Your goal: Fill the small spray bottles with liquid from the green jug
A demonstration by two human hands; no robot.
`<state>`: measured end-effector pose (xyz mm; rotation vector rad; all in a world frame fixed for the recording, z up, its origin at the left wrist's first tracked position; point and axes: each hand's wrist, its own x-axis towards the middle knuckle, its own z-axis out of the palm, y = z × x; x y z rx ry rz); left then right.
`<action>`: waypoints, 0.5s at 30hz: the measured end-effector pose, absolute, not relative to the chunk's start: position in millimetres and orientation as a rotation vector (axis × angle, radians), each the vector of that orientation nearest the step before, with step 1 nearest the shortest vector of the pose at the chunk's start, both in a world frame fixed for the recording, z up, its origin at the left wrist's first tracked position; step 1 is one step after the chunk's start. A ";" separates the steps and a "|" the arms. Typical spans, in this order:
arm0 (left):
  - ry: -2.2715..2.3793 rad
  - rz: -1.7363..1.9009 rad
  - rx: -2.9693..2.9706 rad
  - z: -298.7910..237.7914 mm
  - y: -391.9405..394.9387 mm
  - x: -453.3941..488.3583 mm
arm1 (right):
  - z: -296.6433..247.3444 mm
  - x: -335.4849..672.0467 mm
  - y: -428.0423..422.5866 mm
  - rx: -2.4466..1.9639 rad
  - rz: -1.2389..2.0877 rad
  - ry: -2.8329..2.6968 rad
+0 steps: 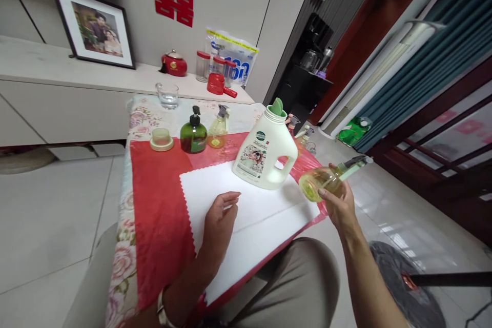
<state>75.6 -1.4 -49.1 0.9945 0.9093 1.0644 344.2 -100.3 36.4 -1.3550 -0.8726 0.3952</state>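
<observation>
My right hand is wrapped round a clear spray bottle of yellowish liquid, tilted on its side beyond the table's right edge. Its grey and pale green spray head points right. My left hand is over a white mat, fingers loosely bent and a little apart, holding nothing. Just beyond it a large pale green detergent jug stands upright with a green spout and no cap on. To the left, a translucent greenish cap lies on the red cloth.
A green pump bottle and a spray bottle stand behind the mat. More spray bottles are partly hidden behind the jug. A glass cup is at the back left. Jars and a red scoop-like item sit near the cabinet.
</observation>
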 end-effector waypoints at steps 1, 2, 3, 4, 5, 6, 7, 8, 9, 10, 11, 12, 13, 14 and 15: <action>0.917 1.056 1.010 -49.4 -1.4 75.6 | 34.9 354.4 -98.1 -1.369 0.383 -0.874; 0.929 1.047 1.023 -49.6 -1.3 75.6 | 33.1 364.4 -95.3 -1.384 0.372 -0.877; 0.941 1.036 1.036 -49.7 -1.1 75.4 | 31.1 374.1 -92.2 -1.402 0.360 -0.879; 0.950 1.025 1.051 -49.6 -1.0 75.2 | 28.9 383.5 -88.6 -1.423 0.348 -0.880; 0.953 1.015 1.074 -49.3 -0.9 74.9 | 26.4 392.7 -84.6 -1.445 0.334 -0.881; 0.953 1.010 1.105 -49.1 -1.0 74.6 | 23.7 401.5 -80.3 -1.469 0.319 -0.881; 0.950 1.013 1.144 -48.8 -1.2 74.3 | 20.8 409.8 -75.7 -1.492 0.299 -0.881; 0.945 1.021 1.190 -48.6 -1.6 74.2 | 17.7 417.5 -70.7 -1.513 0.276 -0.881; 0.935 1.036 1.244 -48.6 -2.1 74.1 | 14.3 424.6 -65.4 -1.531 0.249 -0.881; 0.923 1.056 1.300 -48.9 -2.8 74.3 | 10.9 430.9 -60.0 -1.546 0.223 -0.882; 0.910 1.077 1.357 -49.6 -3.6 74.5 | 7.4 436.4 -54.3 -1.559 0.200 -0.883; 0.890 1.102 1.416 -50.5 -4.5 75.0 | 4.0 441.2 -48.7 -1.570 0.182 -0.884; 0.866 1.131 1.472 -51.7 -5.4 75.5 | 0.8 445.2 -43.1 -1.582 0.169 -0.884; 0.838 1.163 1.526 -53.0 -6.3 76.1 | -2.1 448.5 -37.7 -1.595 0.159 -0.880; 0.809 1.195 1.577 -54.3 -7.2 76.7 | -4.7 451.3 -32.6 -1.610 0.152 -0.873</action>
